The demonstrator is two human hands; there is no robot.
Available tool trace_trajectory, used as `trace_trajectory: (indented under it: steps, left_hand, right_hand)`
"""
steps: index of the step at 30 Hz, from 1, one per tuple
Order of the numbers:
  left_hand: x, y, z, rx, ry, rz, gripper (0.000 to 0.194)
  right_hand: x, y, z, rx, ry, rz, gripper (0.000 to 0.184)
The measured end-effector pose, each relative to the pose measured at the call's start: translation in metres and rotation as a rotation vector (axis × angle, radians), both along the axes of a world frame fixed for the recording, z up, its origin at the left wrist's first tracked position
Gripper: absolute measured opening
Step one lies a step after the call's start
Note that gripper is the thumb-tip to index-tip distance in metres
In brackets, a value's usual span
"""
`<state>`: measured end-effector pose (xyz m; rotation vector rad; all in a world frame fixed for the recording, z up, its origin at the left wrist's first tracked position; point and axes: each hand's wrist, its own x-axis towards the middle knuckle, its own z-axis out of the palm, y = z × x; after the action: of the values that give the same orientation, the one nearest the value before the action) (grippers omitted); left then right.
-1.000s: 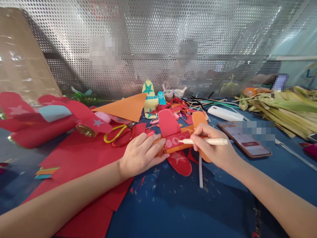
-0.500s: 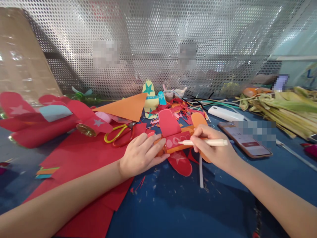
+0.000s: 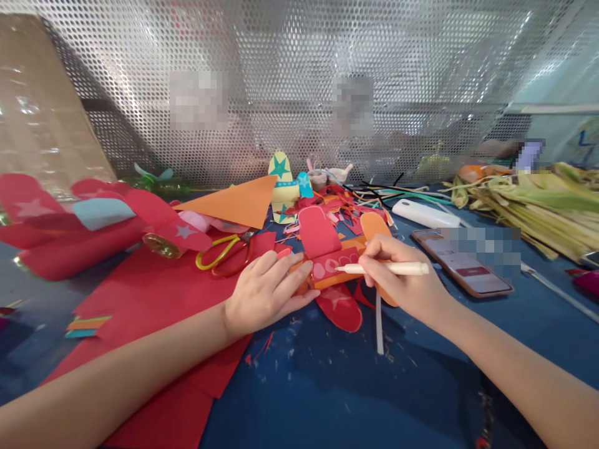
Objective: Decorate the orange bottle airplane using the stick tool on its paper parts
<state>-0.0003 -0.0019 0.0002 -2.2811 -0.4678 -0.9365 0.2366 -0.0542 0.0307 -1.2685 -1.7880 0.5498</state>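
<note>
My right hand (image 3: 397,268) grips a white marker pen (image 3: 407,268), its tip on the red strip of a small red-and-orange paper airplane (image 3: 321,232). Several rounded white outlines show on that strip, and the leftmost is filled in. My left hand (image 3: 266,287) is closed around the airplane's left end, fingers over the orange body. One red wing points away from me; the other, with a faint star (image 3: 337,298), lies toward me. Behind my right fingers is an orange tail piece (image 3: 374,226). A narrow white strip (image 3: 379,324) lies below my right hand.
Red paper sheets (image 3: 163,305), yellow-handled scissors (image 3: 219,251) and finished red paper planes (image 3: 88,231) are on the left. Paper scraps (image 3: 334,202) and a yellow paper plane (image 3: 282,193) stand behind. On the right are a phone (image 3: 461,262), a white utility knife (image 3: 425,214) and dried husks (image 3: 533,206).
The marker tip has shifted very slightly left on the red strip, with a little more white inside the second outline. My left hand keeps its place on the airplane.
</note>
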Motion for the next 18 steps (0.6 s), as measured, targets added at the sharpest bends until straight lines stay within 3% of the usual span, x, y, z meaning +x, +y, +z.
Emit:
trace_trajectory:
  steps: [18]
  left_hand:
    - [-0.0002,-0.0011,0.0013,-0.019,0.001,0.003,0.034]
  right_hand:
    - [0.0002,-0.0009,-0.0004,-0.001,-0.010,0.005,0.023]
